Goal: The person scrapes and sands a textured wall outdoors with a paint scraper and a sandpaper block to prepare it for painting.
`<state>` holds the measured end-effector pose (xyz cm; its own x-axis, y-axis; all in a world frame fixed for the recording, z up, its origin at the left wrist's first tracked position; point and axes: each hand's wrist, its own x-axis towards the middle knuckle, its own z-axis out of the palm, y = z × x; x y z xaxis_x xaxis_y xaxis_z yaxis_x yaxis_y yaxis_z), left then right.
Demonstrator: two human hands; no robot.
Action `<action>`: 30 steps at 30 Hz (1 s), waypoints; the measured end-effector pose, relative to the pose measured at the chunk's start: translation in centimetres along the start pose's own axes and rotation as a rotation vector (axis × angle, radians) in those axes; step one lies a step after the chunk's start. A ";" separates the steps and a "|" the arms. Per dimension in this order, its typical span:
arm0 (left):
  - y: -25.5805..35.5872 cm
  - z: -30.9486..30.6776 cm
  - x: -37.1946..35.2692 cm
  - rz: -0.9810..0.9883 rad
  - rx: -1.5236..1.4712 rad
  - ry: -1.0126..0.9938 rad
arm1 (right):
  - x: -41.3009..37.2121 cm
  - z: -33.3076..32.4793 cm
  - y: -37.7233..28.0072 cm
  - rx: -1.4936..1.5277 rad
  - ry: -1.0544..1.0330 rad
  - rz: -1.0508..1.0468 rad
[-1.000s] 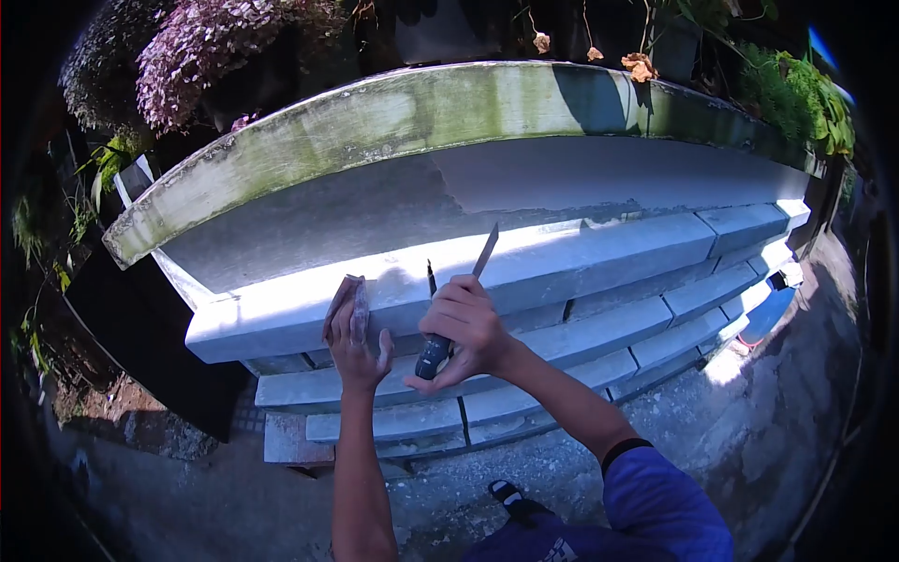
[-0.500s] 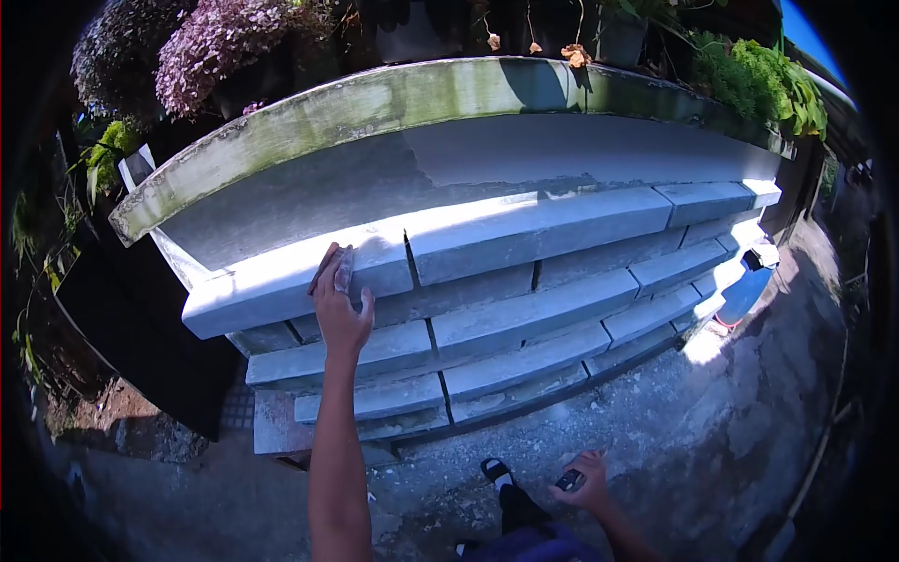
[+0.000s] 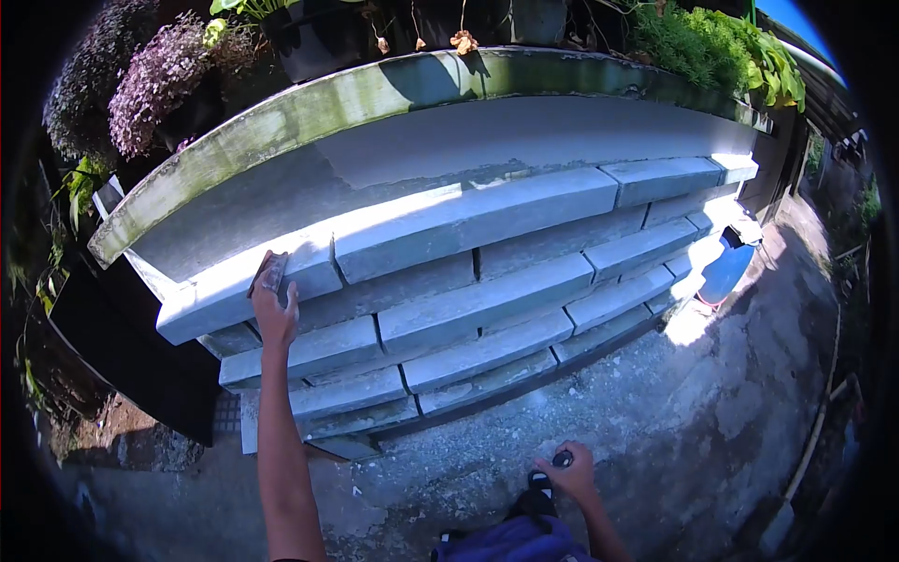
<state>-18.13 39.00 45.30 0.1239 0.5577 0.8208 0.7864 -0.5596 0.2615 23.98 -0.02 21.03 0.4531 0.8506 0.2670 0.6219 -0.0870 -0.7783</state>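
Observation:
My left hand (image 3: 275, 317) reaches out to the top course of the pale block wall (image 3: 412, 245). Its fingers are closed round a small flat brownish-grey block (image 3: 271, 272), which is pressed to the front edge of that course, left of a dark vertical joint. Low in front of my body, my right hand (image 3: 573, 472) is wrapped round a small dark object (image 3: 562, 459). Only its rounded black end shows, so I cannot tell what kind of thing it is.
A mossy concrete ledge (image 3: 375, 105) overhangs the wall, with potted plants (image 3: 161, 98) along it. A blue container (image 3: 727, 273) stands at the wall's right end. The rough concrete floor (image 3: 646, 421) spreads around my feet.
My left hand has slid left along the top course with the small block. My right hand has turned and risen slightly, and the view has shifted to the right.

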 end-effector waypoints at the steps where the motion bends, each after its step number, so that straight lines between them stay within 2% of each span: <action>1: 0.4 -0.1 0.2 -0.011 -0.011 -0.008 | 0.9 -0.3 0.9 -0.017 0.000 -0.032; 3: 0.3 -0.2 1.4 -0.072 -0.007 -0.058 | 3.1 -1.4 2.5 -0.031 0.029 -0.127; 6: 6.5 0.6 3.1 -0.049 0.031 0.053 | 5.4 -3.8 5.4 0.076 -0.014 0.006; 7: 9.3 1.4 4.0 0.075 0.013 0.099 | 6.1 -4.5 6.7 0.107 -0.028 0.014; 9: 14.7 3.9 5.2 0.182 -0.121 0.041 | 7.8 -5.7 9.2 0.093 -0.063 0.027; 11: 18.4 6.3 5.4 0.153 -0.078 -0.215 | 9.4 -6.9 10.9 0.078 -0.095 0.038; 12: 17.8 9.0 4.9 0.109 0.083 -0.335 | 10.2 -7.3 11.7 0.075 -0.104 0.043; 14: 19.3 10.3 5.2 0.207 0.085 -0.191 | 11.8 -7.9 12.7 0.082 -0.121 0.046; 16: 17.1 10.9 5.2 0.033 0.194 -0.194 | 13.3 -8.6 13.4 0.097 -0.135 0.037; 17: 15.6 10.7 5.1 -0.050 0.248 -0.195 | 13.9 -9.1 13.7 0.099 -0.163 0.051; 23: 13.7 5.6 1.8 -0.031 0.445 0.039 | 15.5 -11.1 15.4 0.089 -0.263 0.065; 26: 13.9 3.6 -2.6 -0.096 0.465 0.173 | 15.9 -10.8 16.8 0.096 -0.293 0.040; 28: 14.2 3.0 -7.1 -0.227 0.387 0.167 | 16.0 -9.9 17.5 0.132 -0.296 0.026; 30: 12.8 3.8 -13.4 -0.391 0.244 0.147 | 16.2 -9.3 16.2 0.167 -0.319 0.107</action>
<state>-7.47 26.70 35.78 -0.2822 0.5955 0.7522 0.8781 -0.1555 0.4525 47.34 7.54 17.97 0.2711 0.9625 0.0092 0.4571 -0.1203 -0.8812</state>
